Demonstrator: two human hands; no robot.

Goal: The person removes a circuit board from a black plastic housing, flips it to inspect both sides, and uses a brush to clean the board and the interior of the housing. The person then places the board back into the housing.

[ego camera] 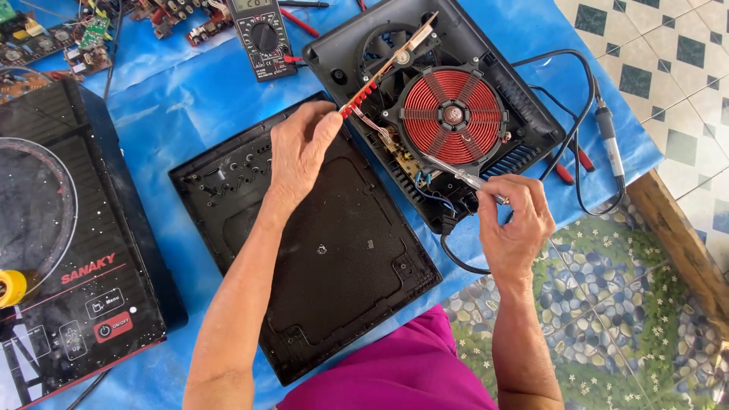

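Observation:
An opened induction cooker base (524,114) lies on the blue sheet, its red coil (452,114) and fan showing. My left hand (300,152) holds up one end of a narrow circuit board (387,64) with a row of red buttons, tilted over the base. My right hand (512,220) grips a screwdriver (456,173) whose tip points into the base just below the coil. The cooker's black top panel (326,250) lies upside down under my left forearm.
A second black cooker (68,250) sits at the left with a yellow tape roll (11,287) on it. A multimeter (262,34) and loose circuit boards (53,42) lie at the top. A soldering iron (610,140), red probes and black cables lie at the right.

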